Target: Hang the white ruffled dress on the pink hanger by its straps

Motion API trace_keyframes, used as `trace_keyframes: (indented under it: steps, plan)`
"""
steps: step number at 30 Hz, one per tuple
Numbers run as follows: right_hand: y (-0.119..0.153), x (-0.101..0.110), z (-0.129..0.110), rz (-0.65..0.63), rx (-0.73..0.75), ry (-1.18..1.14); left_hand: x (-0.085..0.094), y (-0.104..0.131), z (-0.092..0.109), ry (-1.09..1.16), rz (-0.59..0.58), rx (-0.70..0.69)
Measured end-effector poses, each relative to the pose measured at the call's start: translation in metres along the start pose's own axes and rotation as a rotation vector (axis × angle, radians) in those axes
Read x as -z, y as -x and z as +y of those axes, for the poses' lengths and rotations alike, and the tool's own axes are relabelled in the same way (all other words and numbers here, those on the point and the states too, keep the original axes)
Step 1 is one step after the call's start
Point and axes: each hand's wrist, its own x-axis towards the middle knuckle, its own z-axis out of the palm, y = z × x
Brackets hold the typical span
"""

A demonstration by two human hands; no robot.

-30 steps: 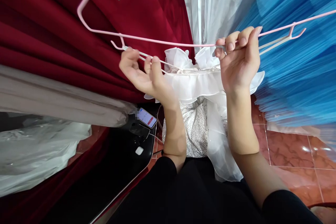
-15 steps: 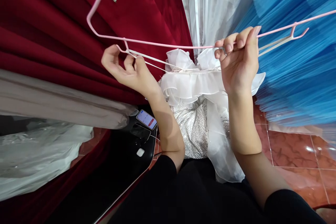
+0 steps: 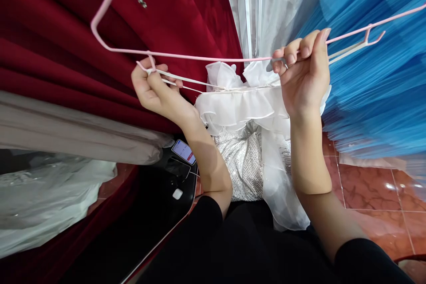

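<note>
The left hand point(image 3: 161, 91) is at the left downward hook of a thin pink clothes hanger point(image 3: 199, 57), its fingers drawn in narrowly around that hook and a thin white left strap point(image 3: 189, 80) looped on it; some fingertips lie behind the strap. The right hand point(image 3: 301, 71), palm toward the viewer, holds the hanger's lower bar, fingers curled over it and thumb pointing up. A pale right strap point(image 3: 346, 52) runs from the right hook to behind this hand.

Below the bar, between the forearms, is a white dress point(image 3: 246, 159) with sheer ruffles on top, silver sequins beneath and a sheer strip hanging on its right. Deep red fabric point(image 3: 186, 13) fills the far left; layered blue tulle point(image 3: 372, 97) is at right. On the black desk point(image 3: 146, 204), near left, lie a lit phone point(image 3: 183, 152) and a small white rounded case point(image 3: 177, 194).
</note>
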Motion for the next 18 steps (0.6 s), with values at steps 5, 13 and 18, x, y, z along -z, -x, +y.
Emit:
trace_keyframes:
  steps: [5,13,18]
  plan:
    - [0.001,-0.003,-0.001,0.031,-0.043,0.093,0.003,0.001,0.011,0.082,-0.011,-0.049]
    - [0.001,0.0,-0.007,0.017,-0.065,0.054,0.027,-0.007,0.014,0.072,-0.257,-0.038]
    - [0.0,0.0,-0.008,0.058,-0.073,0.04,0.039,-0.011,0.005,0.171,-0.242,-0.022]
